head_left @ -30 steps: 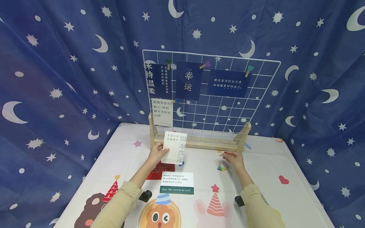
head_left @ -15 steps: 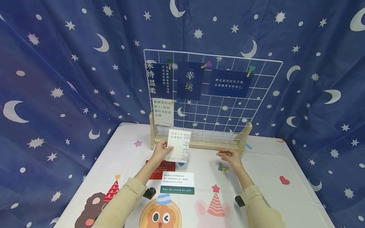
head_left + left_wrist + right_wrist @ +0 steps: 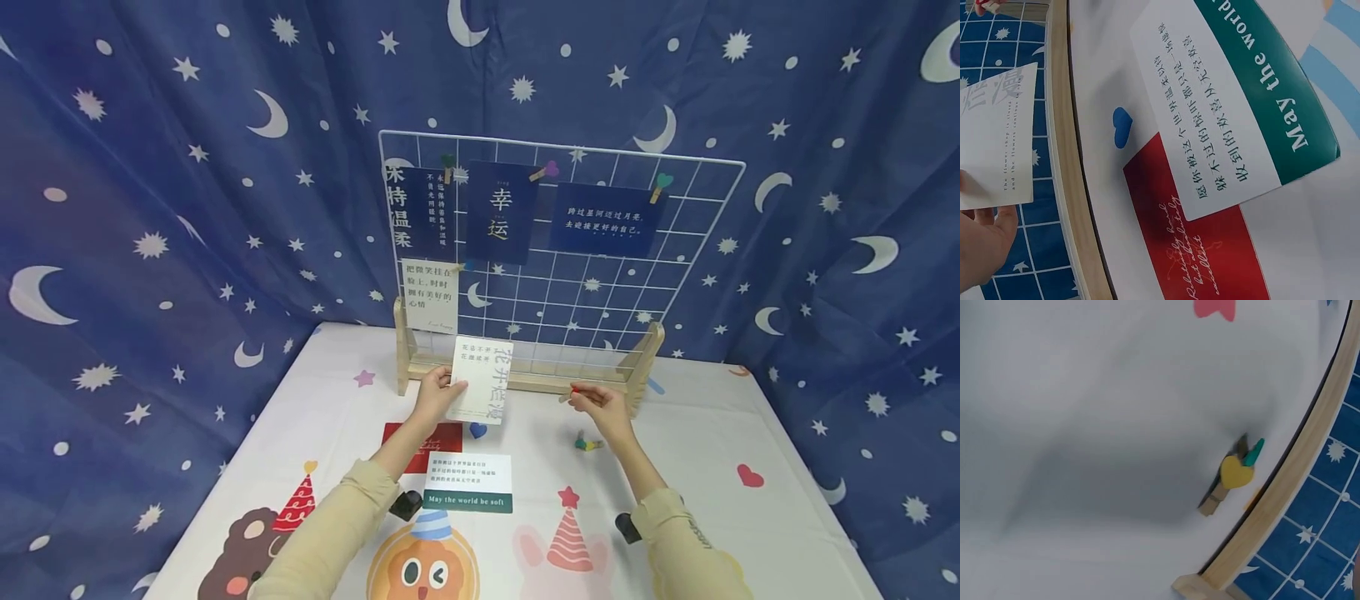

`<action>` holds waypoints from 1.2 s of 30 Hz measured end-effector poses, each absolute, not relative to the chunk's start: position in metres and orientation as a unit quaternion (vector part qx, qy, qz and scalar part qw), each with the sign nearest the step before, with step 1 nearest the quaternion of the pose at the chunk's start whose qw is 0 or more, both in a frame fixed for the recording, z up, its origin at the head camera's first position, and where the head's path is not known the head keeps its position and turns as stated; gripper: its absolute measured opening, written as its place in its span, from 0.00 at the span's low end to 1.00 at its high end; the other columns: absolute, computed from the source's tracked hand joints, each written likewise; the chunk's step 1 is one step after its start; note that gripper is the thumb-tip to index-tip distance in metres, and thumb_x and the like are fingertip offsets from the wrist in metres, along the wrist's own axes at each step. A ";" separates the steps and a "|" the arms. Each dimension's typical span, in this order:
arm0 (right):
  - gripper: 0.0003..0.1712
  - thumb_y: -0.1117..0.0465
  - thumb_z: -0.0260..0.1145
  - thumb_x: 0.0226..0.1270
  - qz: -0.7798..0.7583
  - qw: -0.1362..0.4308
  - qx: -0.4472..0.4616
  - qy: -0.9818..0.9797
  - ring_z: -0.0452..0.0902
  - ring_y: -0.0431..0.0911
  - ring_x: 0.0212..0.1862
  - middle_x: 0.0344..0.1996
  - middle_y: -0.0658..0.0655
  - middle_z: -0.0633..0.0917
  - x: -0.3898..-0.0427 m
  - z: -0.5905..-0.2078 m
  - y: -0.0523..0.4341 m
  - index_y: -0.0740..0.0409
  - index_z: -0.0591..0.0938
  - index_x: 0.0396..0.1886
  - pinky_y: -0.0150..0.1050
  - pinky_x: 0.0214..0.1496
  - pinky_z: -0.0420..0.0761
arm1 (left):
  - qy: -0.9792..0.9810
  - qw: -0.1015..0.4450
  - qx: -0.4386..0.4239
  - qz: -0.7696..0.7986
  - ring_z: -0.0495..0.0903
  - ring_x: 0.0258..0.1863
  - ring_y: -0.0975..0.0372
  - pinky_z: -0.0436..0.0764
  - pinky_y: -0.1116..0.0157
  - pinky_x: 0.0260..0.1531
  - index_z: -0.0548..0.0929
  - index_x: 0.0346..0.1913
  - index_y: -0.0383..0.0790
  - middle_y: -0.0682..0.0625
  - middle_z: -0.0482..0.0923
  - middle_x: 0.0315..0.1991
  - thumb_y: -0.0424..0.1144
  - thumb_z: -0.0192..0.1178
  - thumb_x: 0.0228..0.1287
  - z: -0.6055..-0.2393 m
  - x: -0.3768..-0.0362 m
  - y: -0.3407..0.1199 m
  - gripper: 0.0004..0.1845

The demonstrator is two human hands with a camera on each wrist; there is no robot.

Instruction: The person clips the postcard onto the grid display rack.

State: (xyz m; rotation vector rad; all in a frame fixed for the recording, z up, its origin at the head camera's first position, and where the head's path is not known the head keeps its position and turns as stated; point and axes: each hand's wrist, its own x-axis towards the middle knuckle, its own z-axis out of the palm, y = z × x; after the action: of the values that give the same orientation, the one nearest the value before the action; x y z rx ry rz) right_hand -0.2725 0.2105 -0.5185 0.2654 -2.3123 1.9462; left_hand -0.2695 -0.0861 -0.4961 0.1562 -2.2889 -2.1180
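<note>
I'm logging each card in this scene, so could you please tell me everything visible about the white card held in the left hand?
The white card is a thin rectangular paper card, held upright in portrait pose and slightly tilted. It carries small dark lines of Chinese text at its upper left and large pale grey characters down its right side. The left hand grips its left edge, holding it above the table in front of the wooden base of the wire grid panel. Nothing else touches it.

Beige sleeves (image 3: 330,533), perhaps black wristbands.
</note>
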 end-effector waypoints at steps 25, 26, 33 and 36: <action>0.13 0.71 0.63 0.62 0.589 0.085 0.154 -0.789 0.78 0.27 0.32 0.39 0.77 0.82 -0.280 -0.465 0.189 0.78 0.79 0.42 0.21 0.36 0.79 | -0.731 0.033 0.045 -0.680 0.85 0.39 0.50 0.84 0.61 0.40 0.77 0.50 0.26 0.34 0.82 0.45 0.30 0.63 0.58 -0.492 -0.309 -0.069 0.17; 0.12 0.72 0.63 0.62 0.586 0.086 0.158 -0.790 0.78 0.28 0.31 0.38 0.77 0.82 -0.279 -0.460 0.187 0.79 0.79 0.42 0.21 0.35 0.79 | -0.733 0.031 0.050 -0.678 0.85 0.40 0.49 0.84 0.60 0.41 0.77 0.50 0.26 0.34 0.82 0.45 0.30 0.62 0.59 -0.486 -0.306 -0.067 0.17; 0.11 0.76 0.61 0.61 0.567 0.103 0.184 -0.797 0.79 0.30 0.30 0.37 0.79 0.81 -0.275 -0.421 0.177 0.82 0.77 0.42 0.22 0.34 0.80 | -0.719 0.059 0.007 -0.692 0.85 0.34 0.56 0.84 0.65 0.35 0.81 0.44 0.36 0.42 0.86 0.38 0.39 0.68 0.54 -0.505 -0.332 -0.071 0.15; 0.11 0.76 0.60 0.62 0.556 0.108 0.187 -0.803 0.82 0.37 0.31 0.37 0.78 0.82 -0.277 -0.412 0.173 0.81 0.78 0.42 0.25 0.33 0.81 | -0.731 0.056 0.031 -0.679 0.85 0.37 0.53 0.84 0.63 0.38 0.80 0.46 0.31 0.38 0.84 0.42 0.33 0.65 0.58 -0.487 -0.325 -0.068 0.14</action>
State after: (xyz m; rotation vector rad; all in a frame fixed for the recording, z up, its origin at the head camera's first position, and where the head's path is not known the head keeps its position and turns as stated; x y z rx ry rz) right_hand -0.2768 0.1734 -0.4119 0.5490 -2.3630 1.6348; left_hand -0.3247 -0.0676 -0.4868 0.0940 -2.2194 -2.0609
